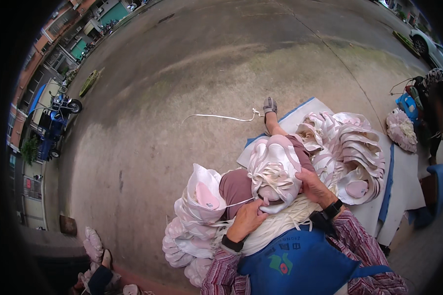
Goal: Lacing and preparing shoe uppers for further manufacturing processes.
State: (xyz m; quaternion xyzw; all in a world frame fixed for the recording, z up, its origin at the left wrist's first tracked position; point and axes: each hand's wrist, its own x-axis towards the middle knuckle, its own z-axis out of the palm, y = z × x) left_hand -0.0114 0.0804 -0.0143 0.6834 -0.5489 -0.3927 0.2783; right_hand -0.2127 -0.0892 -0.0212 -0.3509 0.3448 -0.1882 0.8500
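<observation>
On my lap lies a white and pale pink shoe upper (275,160), with cream laces criss-crossed loosely over its front. My right hand (316,188) grips its right side, thumb on top. At its near end, the fingers of my left hand (246,222) are pinched together on a thin white shoelace (238,202), which stretches off to the left. Part of that pinch is hidden by the fingers. A thick bundle of cream laces (293,216) lies across my lap under both wrists, above my blue apron (295,260).
Nested shoe uppers (199,209) are piled at my left; more stacked uppers (364,147) lie at my right on a grey sheet (403,182). A loose lace (221,117) trails over the concrete. A blue chair (440,184) stands far right. Another person's foot (107,258) shows lower left.
</observation>
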